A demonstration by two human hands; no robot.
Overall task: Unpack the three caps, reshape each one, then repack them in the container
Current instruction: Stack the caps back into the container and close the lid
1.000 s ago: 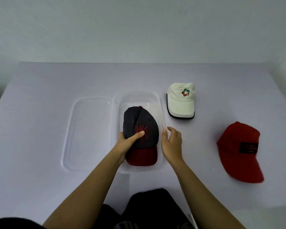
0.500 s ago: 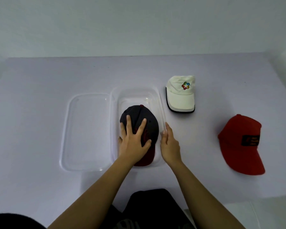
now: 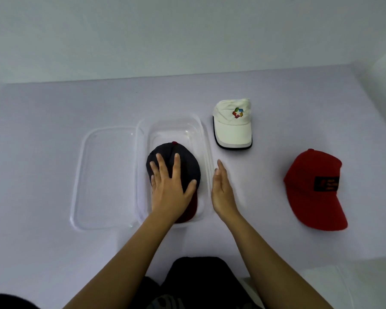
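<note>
Caps sit in three spots in the head view. The black cap (image 3: 187, 161) lies inside the clear box (image 3: 172, 118), in the half of the box near the person. It has a red button on top, and its red brim points back at the person. The left hand (image 3: 171, 188) lies flat on top of this cap with its fingers straight and spread, and it grips nothing. Most of the brim is hidden under that hand. The right hand (image 3: 222, 192) stands on its edge just beside the right wall of the box, with its fingers straight and together, and it holds nothing. I cannot tell if it touches the box. The clear lid (image 3: 105, 177) lies flat on the table (image 3: 54, 108), right up against the left side of the box. The white cap (image 3: 232, 128) sits on the table near the far right corner of the box and has a small badge of many colours on its front. The red cap (image 3: 314, 192) sits well apart on the right and has a black patch on its side. Both brims point toward the person.
</note>
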